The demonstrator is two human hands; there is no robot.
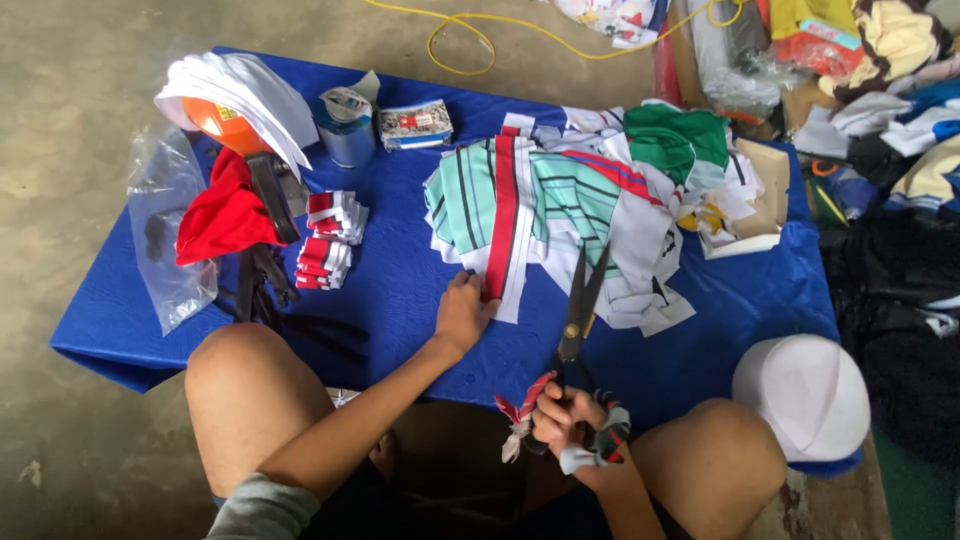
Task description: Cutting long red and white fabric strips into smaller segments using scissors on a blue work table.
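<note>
My left hand (463, 312) rests on the blue table cover (400, 290), its fingers touching the lower end of a red and white fabric strip (503, 215). That strip lies on a pile of green striped and white fabric pieces (560, 200). My right hand (565, 415) grips the cloth-wrapped handles of large black scissors (582, 300). The blades point up over the edge of the pile and are nearly closed.
Stacks of small red and white cut pieces (328, 240) lie to the left, beside red cloth (222, 215), a tin can (347, 130) and a plastic bag (165, 230). A white cap (800, 395) sits by my right knee. Clothes are heaped at the right; a yellow cable (470, 30) crosses the floor.
</note>
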